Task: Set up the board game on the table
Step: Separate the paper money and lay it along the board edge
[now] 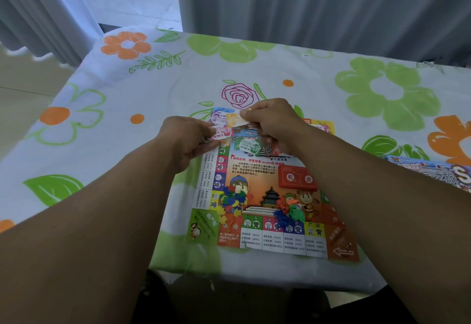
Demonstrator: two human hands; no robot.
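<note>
Your left hand (188, 141) pinches a fan of pink play notes (222, 132) above the board's far edge, apparently for sorting by colour. Your right hand (272, 123) nips one orange-and-white note (235, 118) between thumb and fingertip. Whether its curled lower fingers hold anything more I cannot tell. The board (270, 237) lies flat on the table (153, 89) before you, its right side hidden under your forearm. The game box (433, 171) is cut off at the right.

Board (277, 237) on table (153, 89); card deck (297, 177) on board; piece piles (234, 202) before deck; box (433, 171) right of board.
</note>
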